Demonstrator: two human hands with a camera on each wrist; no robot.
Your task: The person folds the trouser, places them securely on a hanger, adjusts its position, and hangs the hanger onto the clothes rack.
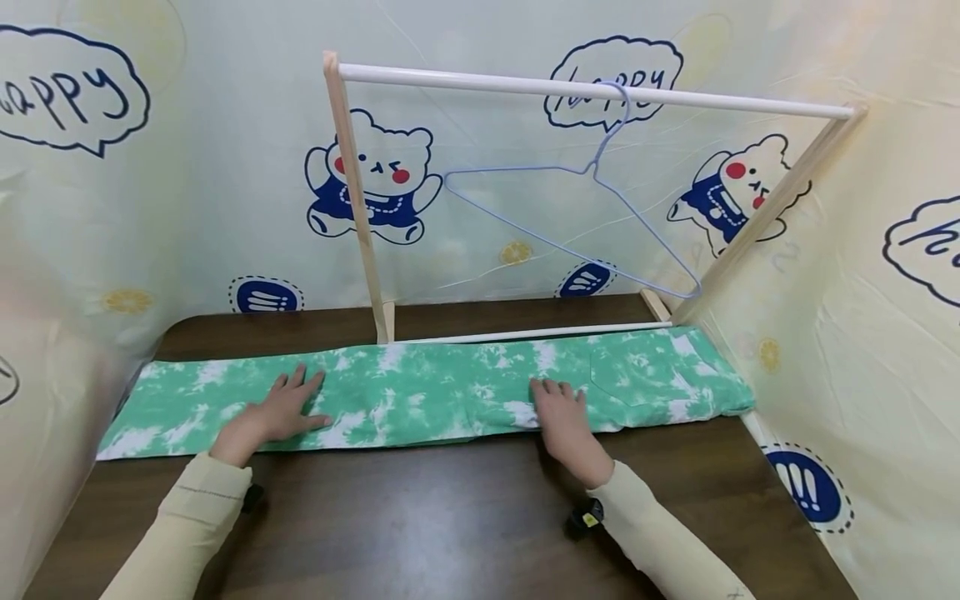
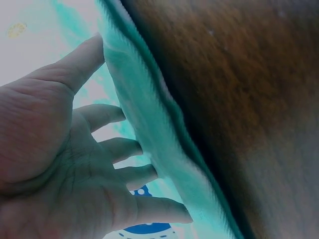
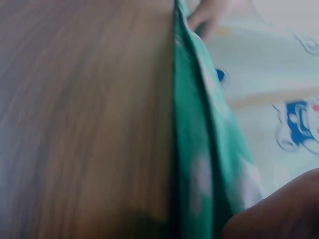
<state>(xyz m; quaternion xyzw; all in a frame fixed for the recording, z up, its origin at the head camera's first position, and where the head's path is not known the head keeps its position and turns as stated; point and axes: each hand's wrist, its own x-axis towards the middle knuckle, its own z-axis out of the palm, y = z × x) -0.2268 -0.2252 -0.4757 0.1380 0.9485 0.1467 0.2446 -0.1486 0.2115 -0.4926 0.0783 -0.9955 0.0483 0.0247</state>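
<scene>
A pair of green and white tie-dye pants (image 1: 450, 392), folded into a long strip, lies across the table. My left hand (image 1: 281, 410) rests on its left half with fingers spread. In the left wrist view the fingertips of the left hand (image 2: 99, 164) touch the cloth near its folded edge. Right of the middle, my right hand (image 1: 561, 421) lies on the cloth close to the near edge, fingers extended forward. In the right wrist view only part of the right hand (image 3: 279, 214) shows, beside the layered edge of the cloth.
Behind the cloth stands a wooden rack with a white top rail (image 1: 480, 81). A blue wire hanger (image 1: 592, 167) hangs from that rail. The dark brown table (image 1: 420, 517) extends in front. A printed curtain (image 1: 247, 167) surrounds the back and sides.
</scene>
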